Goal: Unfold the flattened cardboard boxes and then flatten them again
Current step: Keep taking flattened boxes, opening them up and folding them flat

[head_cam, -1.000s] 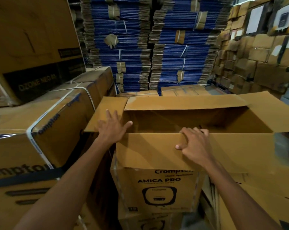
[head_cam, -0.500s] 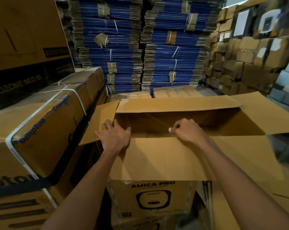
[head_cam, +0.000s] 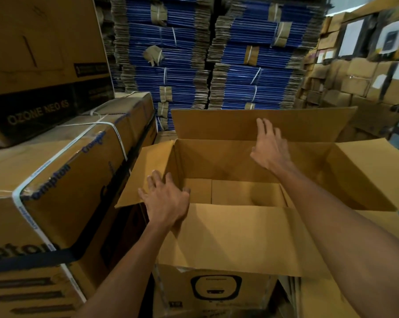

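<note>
An unfolded brown cardboard box (head_cam: 235,239) stands open in front of me, all top flaps spread. Its far flap (head_cam: 216,125) stands upright, its near flap hangs toward me, and side flaps stick out left and right. My left hand (head_cam: 166,200) lies with straight fingers at the box's near left corner, over the left flap and the near flap's edge. My right hand (head_cam: 268,148) reaches across the opening with fingers extended against the far flap. The box's inner bottom flaps show below.
Strapped sealed cartons (head_cam: 63,171) stand close on the left with a larger carton (head_cam: 40,65) stacked behind. Bundled blue flattened boxes (head_cam: 216,53) form a tall wall at the back. Piled brown boxes (head_cam: 363,72) fill the right. Flat cardboard sheets (head_cam: 292,292) lean at the lower right.
The far flap has swung up from lying over the opening to upright. My right hand left the near flap's edge and reached to the far flap. The view tilted down into the box.
</note>
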A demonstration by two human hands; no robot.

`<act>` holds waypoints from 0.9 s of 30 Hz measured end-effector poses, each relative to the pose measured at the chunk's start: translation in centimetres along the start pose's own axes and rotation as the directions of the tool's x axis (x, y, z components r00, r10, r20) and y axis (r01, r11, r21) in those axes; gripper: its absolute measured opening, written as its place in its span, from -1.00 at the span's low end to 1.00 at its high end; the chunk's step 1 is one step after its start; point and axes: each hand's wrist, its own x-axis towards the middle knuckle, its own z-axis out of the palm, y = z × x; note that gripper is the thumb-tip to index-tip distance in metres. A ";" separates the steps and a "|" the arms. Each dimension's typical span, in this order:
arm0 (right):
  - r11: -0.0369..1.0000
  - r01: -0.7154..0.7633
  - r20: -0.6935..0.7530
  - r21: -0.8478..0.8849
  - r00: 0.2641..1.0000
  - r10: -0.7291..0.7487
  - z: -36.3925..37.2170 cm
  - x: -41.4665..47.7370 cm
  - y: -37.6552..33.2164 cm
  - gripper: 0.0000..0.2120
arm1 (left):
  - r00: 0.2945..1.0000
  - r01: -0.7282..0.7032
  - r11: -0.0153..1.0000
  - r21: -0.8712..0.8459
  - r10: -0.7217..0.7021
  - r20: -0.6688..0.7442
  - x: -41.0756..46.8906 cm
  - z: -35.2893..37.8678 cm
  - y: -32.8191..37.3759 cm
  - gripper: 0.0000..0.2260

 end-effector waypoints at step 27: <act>0.991 -0.046 0.387 0.123 0.922 -0.006 4.5 0.1 0.2 -0.46 | 0.999 -0.011 1.000 -0.020 0.011 0.031 2.1 0.4 0.3 -0.46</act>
